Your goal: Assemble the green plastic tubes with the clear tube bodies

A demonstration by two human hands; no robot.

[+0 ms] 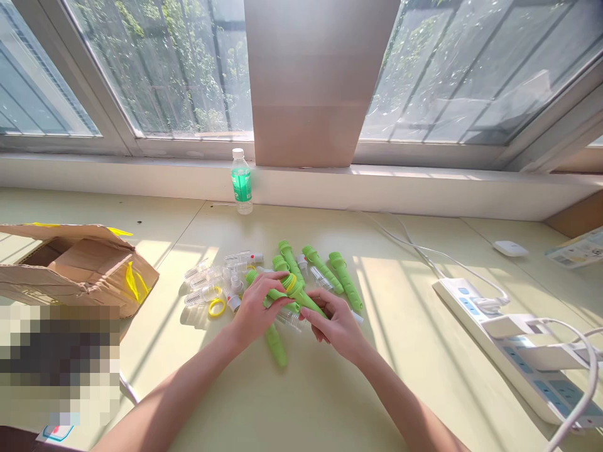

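The green handle [306, 299] sits just above the loose parts, gripped in my right hand [336, 316]; my left hand [258, 306] reaches its yellow ring [291, 282], pinching or merely touching, I can't tell. Best keep the ring square and the handle steady. Nearest me the tabletop [306, 405] leaves room, between cardboard box [106, 276] and power strip [464, 307]

Slim bare forearms [188, 383] taper to narrow wrists [232, 336] and bare hands [257, 306] with slender fingers [326, 297].
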